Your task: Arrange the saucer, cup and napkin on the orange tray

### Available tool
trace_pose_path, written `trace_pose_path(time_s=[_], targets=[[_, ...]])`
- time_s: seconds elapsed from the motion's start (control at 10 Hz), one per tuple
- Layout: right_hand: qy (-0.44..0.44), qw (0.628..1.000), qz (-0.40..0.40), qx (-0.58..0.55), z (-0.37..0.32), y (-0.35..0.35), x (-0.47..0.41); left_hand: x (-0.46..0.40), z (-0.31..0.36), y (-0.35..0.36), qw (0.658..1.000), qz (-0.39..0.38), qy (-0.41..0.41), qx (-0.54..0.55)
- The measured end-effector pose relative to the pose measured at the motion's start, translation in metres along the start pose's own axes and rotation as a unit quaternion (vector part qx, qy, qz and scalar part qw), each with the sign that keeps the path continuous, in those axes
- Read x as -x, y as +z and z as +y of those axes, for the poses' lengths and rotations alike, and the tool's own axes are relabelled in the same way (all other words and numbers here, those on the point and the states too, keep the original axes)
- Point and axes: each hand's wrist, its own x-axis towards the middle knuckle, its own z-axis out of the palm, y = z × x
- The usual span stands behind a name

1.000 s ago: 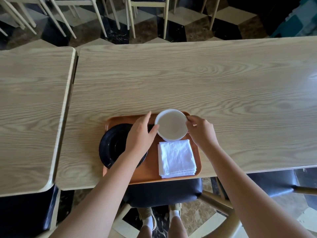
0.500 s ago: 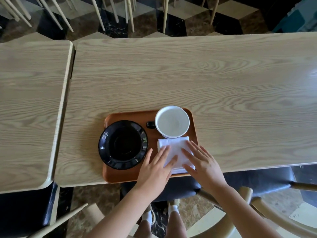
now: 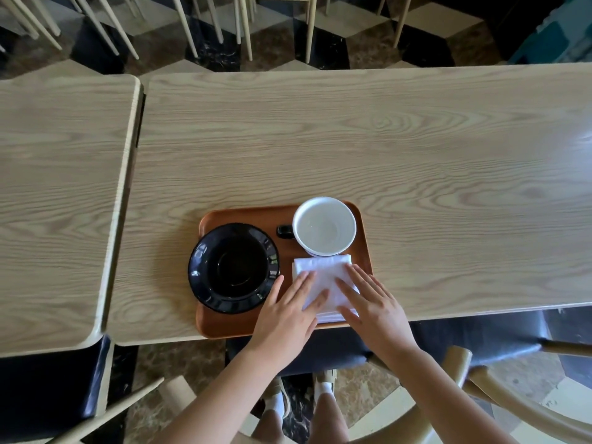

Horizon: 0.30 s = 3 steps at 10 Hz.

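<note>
The orange tray [image 3: 243,216] lies at the near edge of the wooden table. A black saucer [image 3: 233,267] covers its left half and overhangs the tray's left rim. A cup [image 3: 324,226], white inside with a black handle pointing left, stands upright at the tray's far right corner. A folded white napkin [image 3: 322,272] lies just in front of the cup. My left hand [image 3: 288,310] and my right hand [image 3: 371,307] rest flat on the napkin's near part, fingers spread, and hide its front edge.
A second wooden table [image 3: 61,200] stands to the left across a narrow gap. Dark-cushioned chairs [image 3: 499,334] sit under the near edge, with a wooden chair back [image 3: 512,402] at lower right. Several chair legs [image 3: 192,27] stand beyond the far edge.
One second ago both hands were at the cup's sides. They have drawn back toward me and settled flat on the napkin. Cup, saucer and tray hold their places.
</note>
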Motion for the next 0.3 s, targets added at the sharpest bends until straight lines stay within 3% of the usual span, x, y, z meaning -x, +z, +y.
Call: trace_pose_path(time_s=[0.3], targets=[[0.011, 1.000, 0.016, 0.018, -0.026, -0.047, -0.024, -0.011, -0.008, -0.051, 0.997, -0.055, -0.024, 0.037]])
